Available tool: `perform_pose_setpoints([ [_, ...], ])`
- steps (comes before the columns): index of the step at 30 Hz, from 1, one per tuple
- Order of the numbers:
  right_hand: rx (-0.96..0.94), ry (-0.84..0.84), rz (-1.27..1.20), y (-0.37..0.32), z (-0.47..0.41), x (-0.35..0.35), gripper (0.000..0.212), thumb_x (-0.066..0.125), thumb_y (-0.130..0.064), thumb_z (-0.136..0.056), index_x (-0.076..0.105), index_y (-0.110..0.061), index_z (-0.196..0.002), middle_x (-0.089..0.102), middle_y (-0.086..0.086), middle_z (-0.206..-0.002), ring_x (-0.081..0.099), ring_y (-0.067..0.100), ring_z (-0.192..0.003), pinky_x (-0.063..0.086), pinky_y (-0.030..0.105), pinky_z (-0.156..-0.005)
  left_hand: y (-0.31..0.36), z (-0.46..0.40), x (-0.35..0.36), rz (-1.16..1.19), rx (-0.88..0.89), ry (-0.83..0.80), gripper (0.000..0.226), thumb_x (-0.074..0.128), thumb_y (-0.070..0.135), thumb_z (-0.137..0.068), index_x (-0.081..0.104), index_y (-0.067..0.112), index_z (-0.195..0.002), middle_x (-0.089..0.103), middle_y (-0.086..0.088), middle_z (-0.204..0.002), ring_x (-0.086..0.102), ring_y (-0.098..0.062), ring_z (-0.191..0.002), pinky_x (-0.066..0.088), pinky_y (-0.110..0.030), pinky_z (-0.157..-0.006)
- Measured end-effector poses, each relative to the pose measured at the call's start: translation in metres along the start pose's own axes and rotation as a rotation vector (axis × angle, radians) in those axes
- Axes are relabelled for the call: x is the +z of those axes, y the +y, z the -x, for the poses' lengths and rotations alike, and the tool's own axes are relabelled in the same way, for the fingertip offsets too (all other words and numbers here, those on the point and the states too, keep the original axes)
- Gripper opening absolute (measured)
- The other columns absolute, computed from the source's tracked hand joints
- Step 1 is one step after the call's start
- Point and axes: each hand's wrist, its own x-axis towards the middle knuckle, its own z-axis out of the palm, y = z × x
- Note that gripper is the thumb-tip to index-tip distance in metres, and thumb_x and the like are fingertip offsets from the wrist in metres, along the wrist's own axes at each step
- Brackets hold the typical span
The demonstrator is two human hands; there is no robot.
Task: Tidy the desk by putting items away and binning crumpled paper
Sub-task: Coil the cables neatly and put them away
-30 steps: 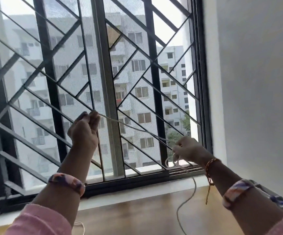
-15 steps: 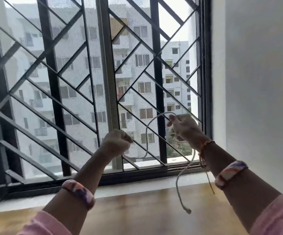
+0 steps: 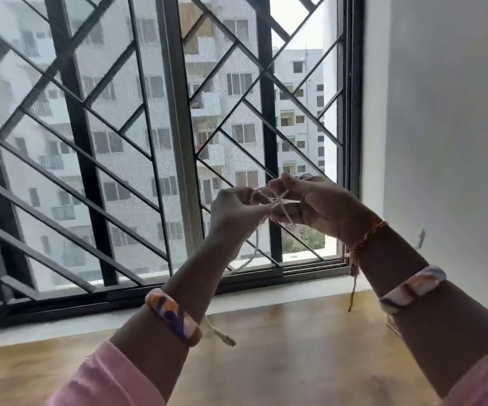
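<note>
Both hands were up in front of the black-barred window grille point(image 3: 84, 171). The left hand point(image 3: 234, 212) pinched the thin white cotton cord point(image 3: 278, 200), and the right hand point(image 3: 316, 206) had fingers curled round its crossed loops. The cord's loose tail hung down over the wooden desk top point(image 3: 281, 361).

Home room, upper-floor flat, grilled window point(image 3: 161, 136) w/ apt blocks outside, wooden desk point(image 3: 295, 361), plain wall point(image 3: 447, 112)
</note>
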Motion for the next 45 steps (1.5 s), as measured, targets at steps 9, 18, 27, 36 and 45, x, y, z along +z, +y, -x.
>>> perform_pose_setpoints([
  [9,0.020,0.169,-0.156,0.005,-0.002,-0.018,0.029,0.040,-0.026,-0.098,0.058,-0.007,-0.084,0.074,0.009,-0.075,0.071,0.023,-0.065,0.059,0.033,-0.058,-0.015,0.000,-0.030,0.446,-0.293,0.016,0.037,0.043,-0.024,-0.073,0.066,0.006,-0.072,0.066,-0.003,-0.065,0.064,-0.016,-0.066,0.056,-0.020,-0.056],
  [18,-0.206,-0.053,0.754,0.012,0.011,0.007,0.039,0.053,-0.042,-0.086,0.066,-0.006,-0.078,0.066,0.011,-0.080,0.051,0.020,-0.065,0.043,0.026,-0.058,-0.010,-0.006,-0.041,0.589,-0.195,-0.148,0.010,0.059,-0.004,-0.081,0.062,0.006,-0.082,0.070,-0.001,-0.062,0.068,-0.012,-0.059,0.058,-0.023,-0.060],
  [27,-0.137,-0.024,0.342,0.015,0.010,0.005,0.014,0.060,-0.024,-0.083,0.067,-0.012,-0.081,0.060,-0.001,-0.075,0.056,0.012,-0.075,0.046,0.030,-0.077,-0.003,-0.008,-0.042,0.756,-0.433,-0.031,0.015,0.050,0.005,-0.085,0.060,0.000,-0.074,0.051,-0.005,-0.055,0.052,-0.016,-0.053,0.052,-0.023,-0.047],
  [36,-0.564,0.296,0.684,0.033,0.013,0.019,0.037,0.072,-0.048,-0.070,0.055,-0.014,-0.065,0.056,0.006,-0.062,0.049,0.014,-0.058,0.044,0.034,-0.055,-0.006,-0.019,-0.037,0.784,-0.494,0.098,0.017,0.047,0.007,-0.090,0.053,0.006,-0.074,0.036,0.001,-0.051,0.038,-0.009,-0.048,0.056,-0.034,-0.055],
  [45,-0.395,0.013,0.736,0.050,0.018,0.042,0.067,0.068,-0.067,-0.060,0.071,-0.012,-0.099,0.072,0.003,-0.100,0.067,0.011,-0.092,0.055,0.036,-0.083,-0.009,-0.025,-0.030,0.753,-0.440,0.087,0.016,0.044,0.012,-0.092,0.059,0.011,-0.085,0.073,-0.002,-0.079,0.068,-0.015,-0.088,0.047,-0.038,-0.079],
])
